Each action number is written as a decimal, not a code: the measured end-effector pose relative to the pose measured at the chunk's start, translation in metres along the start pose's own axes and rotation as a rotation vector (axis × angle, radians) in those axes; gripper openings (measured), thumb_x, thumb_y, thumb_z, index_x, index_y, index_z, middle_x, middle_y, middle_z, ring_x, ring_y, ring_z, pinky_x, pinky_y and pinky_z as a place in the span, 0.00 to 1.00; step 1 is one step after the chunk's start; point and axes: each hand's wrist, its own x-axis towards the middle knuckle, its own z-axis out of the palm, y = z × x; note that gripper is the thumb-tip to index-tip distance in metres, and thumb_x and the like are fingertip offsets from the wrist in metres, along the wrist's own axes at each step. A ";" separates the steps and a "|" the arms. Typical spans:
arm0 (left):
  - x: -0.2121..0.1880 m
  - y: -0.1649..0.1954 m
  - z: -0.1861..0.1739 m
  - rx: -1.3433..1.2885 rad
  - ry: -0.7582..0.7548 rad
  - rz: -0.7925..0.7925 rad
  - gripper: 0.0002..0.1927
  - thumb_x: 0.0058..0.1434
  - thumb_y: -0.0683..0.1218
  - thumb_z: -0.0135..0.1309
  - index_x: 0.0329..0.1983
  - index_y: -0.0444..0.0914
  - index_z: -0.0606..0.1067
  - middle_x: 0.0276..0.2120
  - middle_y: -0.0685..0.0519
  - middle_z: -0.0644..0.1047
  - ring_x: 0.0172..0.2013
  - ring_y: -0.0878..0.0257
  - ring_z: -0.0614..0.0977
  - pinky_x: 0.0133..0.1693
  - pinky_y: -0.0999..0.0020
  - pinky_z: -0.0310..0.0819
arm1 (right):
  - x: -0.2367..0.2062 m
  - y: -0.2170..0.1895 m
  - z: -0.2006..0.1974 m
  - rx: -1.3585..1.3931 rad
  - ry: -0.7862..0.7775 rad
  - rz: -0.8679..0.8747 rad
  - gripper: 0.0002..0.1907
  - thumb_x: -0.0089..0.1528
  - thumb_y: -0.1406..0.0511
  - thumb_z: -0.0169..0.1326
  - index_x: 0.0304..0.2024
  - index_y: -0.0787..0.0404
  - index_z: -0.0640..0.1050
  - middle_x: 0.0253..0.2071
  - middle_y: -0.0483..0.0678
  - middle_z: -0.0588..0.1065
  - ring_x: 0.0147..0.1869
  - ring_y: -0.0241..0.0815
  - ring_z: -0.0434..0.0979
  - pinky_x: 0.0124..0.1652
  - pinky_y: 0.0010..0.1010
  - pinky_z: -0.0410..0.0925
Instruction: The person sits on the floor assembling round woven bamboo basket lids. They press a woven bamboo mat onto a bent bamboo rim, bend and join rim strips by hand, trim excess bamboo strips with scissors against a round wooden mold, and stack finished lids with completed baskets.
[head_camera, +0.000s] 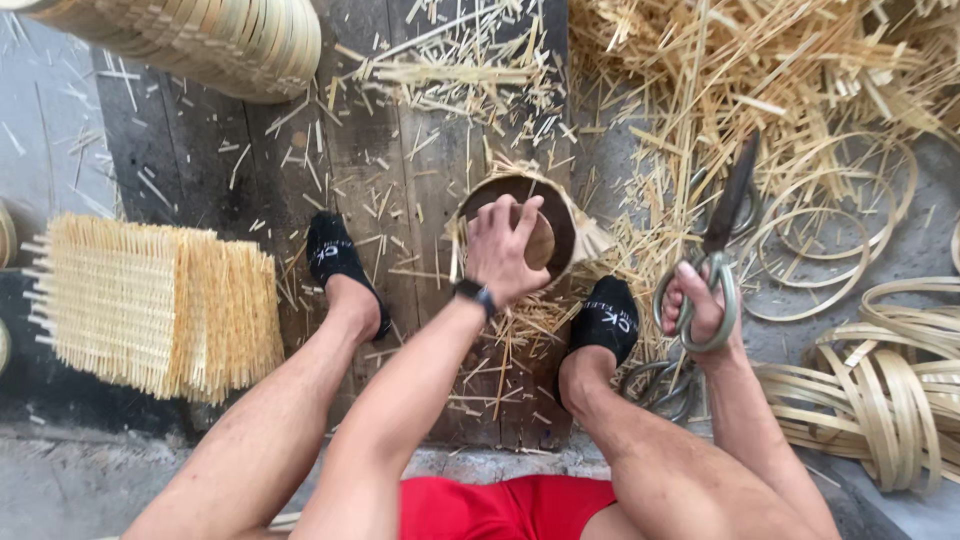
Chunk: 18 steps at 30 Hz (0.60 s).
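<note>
Seen from the head camera, a seated person works over a dark plank floor littered with bamboo offcuts. At frame centre the left hand (503, 248) lies spread, fingers curled, on top of a small round woven bamboo basket (560, 225) standing between the two black-socked feet (340, 258); the hand presses a round wooden form (541, 242) inside its mouth. The basket looks light and springy, its loose splint ends brittle, so a hold on the stiff rim or the form would seem surer than the fraying sides. At centre right the right hand (700, 310) is closed through the loops of large metal shears (722, 235), blades pointing to the upper right. A stack of flat woven mats (150, 300) sits at middle left, stacked rims (230, 40) at upper left, coiled bamboo hoops (880, 390) at lower right and a heap of strips (760, 70) at upper right. A second pair of shears (660, 385) lies near the right foot, crowding that side.
</note>
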 end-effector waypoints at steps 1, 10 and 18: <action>0.002 -0.005 0.002 0.040 -0.070 0.033 0.56 0.33 0.57 0.72 0.68 0.51 0.62 0.55 0.45 0.64 0.55 0.46 0.67 0.51 0.47 0.67 | -0.003 -0.006 0.010 -0.136 0.043 -0.018 0.14 0.66 0.58 0.56 0.35 0.62 0.73 0.23 0.44 0.70 0.20 0.33 0.70 0.18 0.28 0.68; -0.030 -0.006 0.022 -0.155 0.080 -0.211 0.61 0.42 0.61 0.74 0.75 0.44 0.54 0.67 0.29 0.52 0.64 0.31 0.59 0.63 0.38 0.58 | -0.021 -0.017 0.119 -0.551 -0.063 -0.063 0.16 0.64 0.54 0.57 0.38 0.61 0.77 0.20 0.46 0.74 0.16 0.34 0.73 0.16 0.27 0.69; -0.028 -0.014 0.021 -0.076 0.088 -0.079 0.54 0.42 0.53 0.72 0.73 0.44 0.60 0.69 0.34 0.57 0.65 0.35 0.63 0.66 0.41 0.59 | 0.007 -0.027 0.079 -0.802 -0.040 0.043 0.26 0.63 0.51 0.60 0.35 0.71 0.76 0.19 0.46 0.73 0.21 0.39 0.73 0.23 0.32 0.68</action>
